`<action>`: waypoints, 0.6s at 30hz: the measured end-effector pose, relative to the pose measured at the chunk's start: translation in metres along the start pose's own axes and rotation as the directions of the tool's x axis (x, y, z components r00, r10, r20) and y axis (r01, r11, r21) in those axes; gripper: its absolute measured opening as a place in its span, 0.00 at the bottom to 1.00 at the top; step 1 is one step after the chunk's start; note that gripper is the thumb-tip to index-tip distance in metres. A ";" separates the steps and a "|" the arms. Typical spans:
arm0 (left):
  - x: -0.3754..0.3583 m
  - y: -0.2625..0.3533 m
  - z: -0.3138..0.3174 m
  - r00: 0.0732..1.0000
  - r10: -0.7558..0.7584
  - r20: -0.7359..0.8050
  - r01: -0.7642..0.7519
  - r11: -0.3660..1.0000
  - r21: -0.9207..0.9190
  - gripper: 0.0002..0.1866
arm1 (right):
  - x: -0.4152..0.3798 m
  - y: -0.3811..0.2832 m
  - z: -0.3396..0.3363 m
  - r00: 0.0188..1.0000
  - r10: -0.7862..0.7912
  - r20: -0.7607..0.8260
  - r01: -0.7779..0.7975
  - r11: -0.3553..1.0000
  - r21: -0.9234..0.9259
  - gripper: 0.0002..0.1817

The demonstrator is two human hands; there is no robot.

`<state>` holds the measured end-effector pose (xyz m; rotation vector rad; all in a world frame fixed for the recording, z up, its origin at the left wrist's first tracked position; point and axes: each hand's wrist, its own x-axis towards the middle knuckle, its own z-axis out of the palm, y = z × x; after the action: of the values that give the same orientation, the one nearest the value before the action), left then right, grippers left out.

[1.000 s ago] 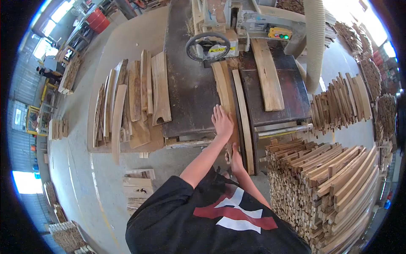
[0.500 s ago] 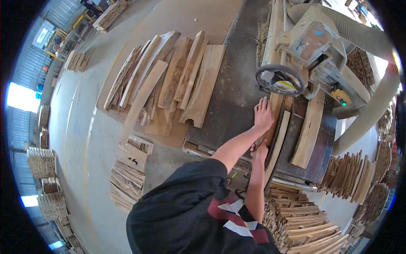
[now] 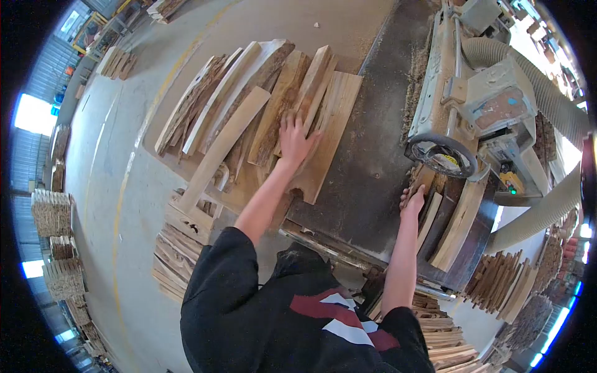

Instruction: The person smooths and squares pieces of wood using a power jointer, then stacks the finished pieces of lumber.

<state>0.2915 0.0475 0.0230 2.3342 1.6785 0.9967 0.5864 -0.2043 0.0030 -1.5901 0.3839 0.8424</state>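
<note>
My left hand [image 3: 297, 142] reaches over the boards beside the machine table, its fingers spread on or just above a rough-edged board [image 3: 308, 87]. A wider pale board [image 3: 334, 130] lies just right of that hand. My right hand [image 3: 413, 200] is closed around the near end of a narrow wooden strip [image 3: 424, 178], which runs toward the woodworking machine [image 3: 500, 99]. Close to that hand, a thin curved strip [image 3: 429, 222] and a thicker board [image 3: 459, 224] lie on the dark machine table [image 3: 367, 186]. The strip's far end is hidden by the machine.
A black handwheel [image 3: 443, 155] projects from the machine just beyond my right hand. A ribbed dust hose [image 3: 538, 186] curves down at the right. Wood stacks [image 3: 177, 258] stand at the left, and more cut strips [image 3: 444, 329] are piled at the lower right. Sawdust lies along the table.
My left hand has left the strip near the machine and swung left to the boards. My right hand has moved forward along the strip toward the machine. The view has shifted too.
</note>
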 end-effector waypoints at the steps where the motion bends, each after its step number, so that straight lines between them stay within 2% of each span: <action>1: -0.003 -0.007 0.001 0.994 0.102 0.042 -0.102 0.995 0.001 0.30 | 0.014 -0.002 -0.001 1.000 -0.026 -0.008 0.026 1.000 -0.010 0.29; 2: -0.001 -0.014 0.002 0.974 0.210 0.080 -0.211 0.978 -0.002 0.31 | 0.026 -0.003 0.003 0.998 -0.064 -0.022 0.064 0.998 0.010 0.24; 3: 0.006 -0.017 0.000 0.972 0.226 0.069 -0.225 0.974 -0.009 0.31 | 0.033 0.000 0.009 0.997 -0.075 -0.024 0.075 0.997 0.026 0.24; 5: 0.012 -0.019 -0.006 0.956 0.145 0.255 -0.199 0.959 0.202 0.35 | 0.039 0.001 0.007 0.992 -0.125 -0.028 0.125 0.992 0.021 0.20; 6: 0.015 -0.018 -0.014 0.955 0.154 0.255 -0.206 0.960 0.191 0.35 | 0.019 0.002 0.005 0.984 -0.176 0.009 0.175 0.984 0.030 0.17; 7: 0.022 -0.015 -0.025 0.935 0.109 0.338 -0.180 0.966 0.186 0.35 | 0.010 0.011 0.001 0.959 -0.276 0.066 0.272 0.960 0.060 0.15; 8: 0.030 -0.010 -0.032 0.906 0.068 0.417 -0.158 0.970 0.185 0.35 | -0.002 0.019 -0.005 0.938 -0.335 0.094 0.339 0.940 -0.028 0.15; 9: 0.033 -0.011 -0.024 0.906 0.084 0.415 -0.173 0.968 0.181 0.35 | -0.017 0.029 -0.012 0.912 -0.389 0.129 0.403 0.909 -0.112 0.15; 10: 0.030 -0.018 -0.007 0.893 0.105 0.438 -0.177 0.976 0.125 0.32 | -0.030 0.040 -0.022 0.912 -0.391 0.122 0.404 0.909 -0.101 0.15; 12: 0.032 -0.020 -0.007 0.879 0.137 0.457 -0.188 0.980 0.068 0.28 | -0.056 0.064 -0.045 0.840 -0.468 0.274 0.519 0.840 -0.160 0.17; 14: 0.045 -0.010 -0.034 0.888 -0.032 0.459 0.046 0.999 -0.020 0.27 | -0.076 0.094 -0.065 0.842 -0.480 0.248 0.519 0.846 -0.124 0.16; 15: 0.052 -0.003 -0.061 0.717 -0.229 0.658 0.487 0.840 -0.239 0.26 | -0.083 0.103 -0.073 0.847 -0.482 0.223 0.512 0.854 -0.098 0.15; 16: 0.044 -0.020 -0.053 0.837 -0.114 0.535 0.367 0.843 -0.394 0.21 | -0.092 0.108 -0.080 0.851 -0.486 0.202 0.510 0.855 -0.093 0.15; 18: 0.027 -0.021 -0.089 0.742 -0.184 0.644 0.632 0.513 -0.581 0.18 | -0.115 0.121 -0.095 0.895 -0.408 0.178 0.424 0.904 -0.059 0.15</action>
<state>0.2301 0.0539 0.0954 1.3124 1.1450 0.6849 0.4551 -0.3448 -0.0024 -1.6006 -0.1185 0.6551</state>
